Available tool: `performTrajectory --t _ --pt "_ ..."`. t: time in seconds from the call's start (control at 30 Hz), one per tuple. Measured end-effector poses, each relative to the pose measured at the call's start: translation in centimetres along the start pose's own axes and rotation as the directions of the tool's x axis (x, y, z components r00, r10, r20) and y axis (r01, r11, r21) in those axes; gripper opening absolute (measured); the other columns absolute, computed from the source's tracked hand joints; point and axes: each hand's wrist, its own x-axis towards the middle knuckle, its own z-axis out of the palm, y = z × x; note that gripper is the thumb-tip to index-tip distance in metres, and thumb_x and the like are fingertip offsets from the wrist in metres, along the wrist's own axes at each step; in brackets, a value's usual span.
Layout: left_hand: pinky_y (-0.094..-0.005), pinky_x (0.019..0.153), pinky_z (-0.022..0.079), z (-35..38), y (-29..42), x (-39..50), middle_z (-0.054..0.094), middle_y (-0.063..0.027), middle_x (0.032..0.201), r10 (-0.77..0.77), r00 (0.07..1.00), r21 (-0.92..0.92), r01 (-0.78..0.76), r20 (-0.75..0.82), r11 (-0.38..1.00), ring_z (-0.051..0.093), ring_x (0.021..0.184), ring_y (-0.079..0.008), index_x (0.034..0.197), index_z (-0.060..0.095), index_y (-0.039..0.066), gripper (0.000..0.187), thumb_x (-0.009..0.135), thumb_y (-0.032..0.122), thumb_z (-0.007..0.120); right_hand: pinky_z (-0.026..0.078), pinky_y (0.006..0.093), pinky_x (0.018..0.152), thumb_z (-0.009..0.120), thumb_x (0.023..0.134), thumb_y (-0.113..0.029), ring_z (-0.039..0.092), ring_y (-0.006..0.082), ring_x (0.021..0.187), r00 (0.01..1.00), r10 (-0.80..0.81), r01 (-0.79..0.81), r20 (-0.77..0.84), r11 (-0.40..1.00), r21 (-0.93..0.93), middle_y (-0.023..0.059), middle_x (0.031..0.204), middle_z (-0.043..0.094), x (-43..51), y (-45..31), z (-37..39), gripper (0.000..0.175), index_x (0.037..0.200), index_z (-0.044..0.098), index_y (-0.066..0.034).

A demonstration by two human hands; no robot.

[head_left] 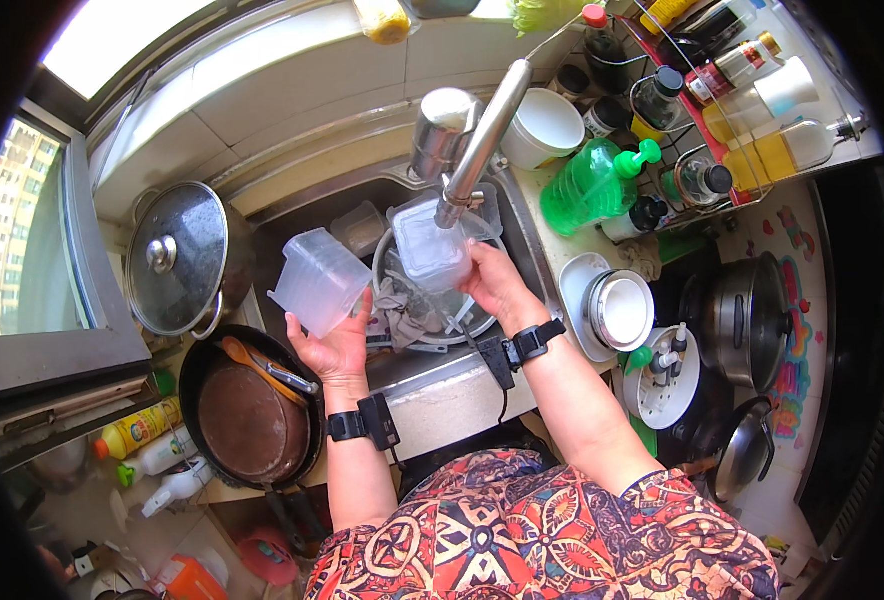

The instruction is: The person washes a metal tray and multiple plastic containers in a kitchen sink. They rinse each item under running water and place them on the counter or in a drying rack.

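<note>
My left hand [337, 341] holds a translucent plastic food container [320, 279], tilted, over the left part of the sink [404, 371]. Under the faucet spout [453, 206], my right hand [496, 279] grips a second clear plastic container [431, 244] at its lower right edge. Beneath them in the sink stands a round metal basin [442, 346]. In it I see a crumpled grey cloth [412, 311] and other items, partly hidden by the right container. Another clear plastic container [359, 227] lies behind, near the sink's back wall.
A lidded pot [179, 259] and a black frying pan [187, 390] holding a smaller brown pan [251, 427] stand left. Right of the sink are a green soap bottle [588, 187], a white bucket [543, 131] and stacked bowls [626, 311]. A bottle rack [701, 112] stands beyond.
</note>
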Motion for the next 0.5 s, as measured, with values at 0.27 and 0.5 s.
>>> performTrajectory --t 0.27,0.5 --pt "-0.0516 0.105 0.039 -0.9 -1.8 1.2 0.042 -0.0093 0.143 0.01 0.987 0.545 0.079 -0.159 0.834 0.04 0.133 -0.0289 0.147 0.031 0.015 0.079 0.083 0.028 0.075 0.043 0.0407 0.091 0.052 0.088 -0.07 0.052 0.0241 0.121 0.98 0.126 -0.14 0.155 0.987 0.083 0.0086 0.132 0.058 -2.7 0.7 0.3 0.073 0.137 0.05 -0.0151" --pt "-0.0393 0.112 0.029 0.8 -5.6 1.9 0.036 -0.011 0.146 0.083 0.996 0.786 -0.061 0.012 0.615 0.036 0.134 -0.0254 0.151 0.019 0.012 0.096 0.076 0.007 0.079 0.037 0.0457 0.099 0.068 0.078 -0.06 0.048 0.0267 0.124 0.988 0.089 -0.079 0.127 0.993 -0.085 0.0098 0.133 0.055 -5.1 -0.2 -1.8 0.081 0.139 0.047 -0.0126"
